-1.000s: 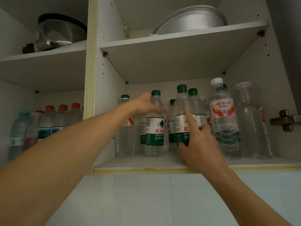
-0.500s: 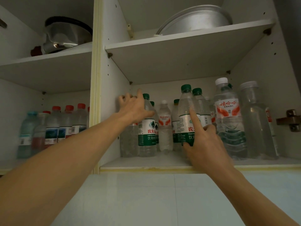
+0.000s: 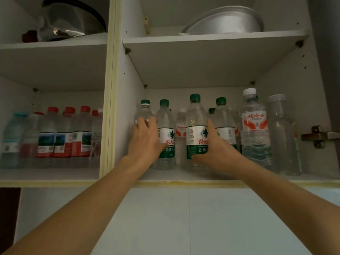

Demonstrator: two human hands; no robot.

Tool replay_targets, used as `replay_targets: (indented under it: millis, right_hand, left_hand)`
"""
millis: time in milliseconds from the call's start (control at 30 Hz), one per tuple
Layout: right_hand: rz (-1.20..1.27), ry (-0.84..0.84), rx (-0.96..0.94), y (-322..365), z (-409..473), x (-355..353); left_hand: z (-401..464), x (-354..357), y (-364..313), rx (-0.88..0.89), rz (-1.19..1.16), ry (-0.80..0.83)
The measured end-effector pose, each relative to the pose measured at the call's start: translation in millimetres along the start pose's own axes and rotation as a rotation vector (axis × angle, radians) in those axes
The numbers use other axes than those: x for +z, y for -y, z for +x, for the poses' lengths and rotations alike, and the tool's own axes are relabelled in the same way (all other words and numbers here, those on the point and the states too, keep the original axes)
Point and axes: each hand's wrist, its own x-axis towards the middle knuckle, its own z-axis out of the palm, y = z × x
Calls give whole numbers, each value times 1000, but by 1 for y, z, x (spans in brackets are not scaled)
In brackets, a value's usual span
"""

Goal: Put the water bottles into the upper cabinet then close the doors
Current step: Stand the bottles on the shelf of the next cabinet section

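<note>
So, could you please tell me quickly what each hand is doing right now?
Left hand: fingers wrapped round the leftmost bottle.
Right hand: gripping the front green-capped bottle.

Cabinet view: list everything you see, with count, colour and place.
Green-capped clear plastic water bottles: at least five, lower right compartment.
White-capped red-labelled clear bottle: one, right of them; a smaller one stands behind.
Label-free clear bottle: one, far right.
Red-capped clear bottles: several, blurred, lower left compartment.
Blue-tinted bottle: one, far left.
Shiny steel pot: one, upper left shelf.
Grey metal pan: one, upper right shelf.
Metal door hinge: one, right wall.
Left hand: fingers on leftmost bottle.
Right hand: beside the front green-capped bottle.
</note>
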Motion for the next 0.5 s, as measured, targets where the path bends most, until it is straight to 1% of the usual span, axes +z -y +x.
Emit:
replay_targets:
  millis: [67, 200, 500]
  right_hand:
    - [24, 58, 23, 5, 7, 0]
    - [5, 140, 74, 12, 24, 7]
    - [-81, 201, 130, 15, 49, 23]
  left_hand:
    - [-6, 2, 2, -25, -28, 32]
    - [-12, 7, 5, -29, -31, 36]
    - [-13, 10, 5, -28, 36, 115]
